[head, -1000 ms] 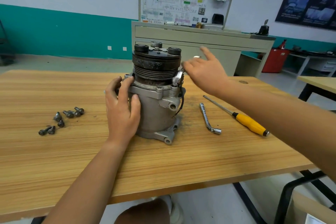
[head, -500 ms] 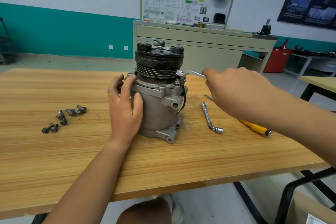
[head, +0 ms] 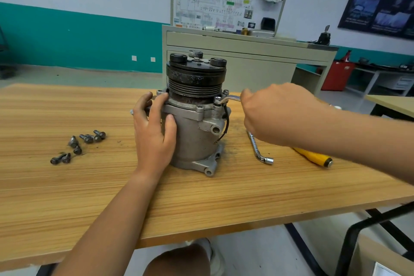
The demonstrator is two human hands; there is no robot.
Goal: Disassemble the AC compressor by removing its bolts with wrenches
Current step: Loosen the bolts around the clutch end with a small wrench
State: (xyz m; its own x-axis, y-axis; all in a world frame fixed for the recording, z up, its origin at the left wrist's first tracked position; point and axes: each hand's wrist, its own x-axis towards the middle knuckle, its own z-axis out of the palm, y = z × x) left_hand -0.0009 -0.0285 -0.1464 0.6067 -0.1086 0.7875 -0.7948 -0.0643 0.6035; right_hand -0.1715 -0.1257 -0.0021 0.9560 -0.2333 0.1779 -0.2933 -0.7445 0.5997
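The AC compressor (head: pixel 197 136) stands upright near the middle of the desk (head: pixel 201 208). The left hand (head: pixel 154 134) is at its 9 o'clock side. The palm lies against the grey housing, the fingers curve round it and reach up to the flange, and the thumb presses on the front of the body. The right hand (head: pixel 275 114) is at 3 o'clock of the compressor, a little apart from it, and it is closed as a fist round the handle of a wrench (head: pixel 231 97). Only a short shiny piece of this wrench shows between the fist and the flange, and its bent end sits down on the right corner of the flange.

The housing is dull cast metal, round like a drum, with mounting ears at the base. Above it is the pulley (head: pixel 195 84), black and worn, with fine grooves around. A thin black wire (head: pixel 227 123) hangs on the right side.

At 9 o'clock, well apart from the compressor, lie several dark loose bolts (head: pixel 88 139). At 4 o'clock a spare wrench (head: pixel 257 150), chromed and L-shaped, lies flat on the desk. Beyond it lies a screwdriver (head: pixel 313 157) with a yellow handle, partly hidden under the right forearm. The desk top shows a pale wood grain, with dark dust near the compressor base.
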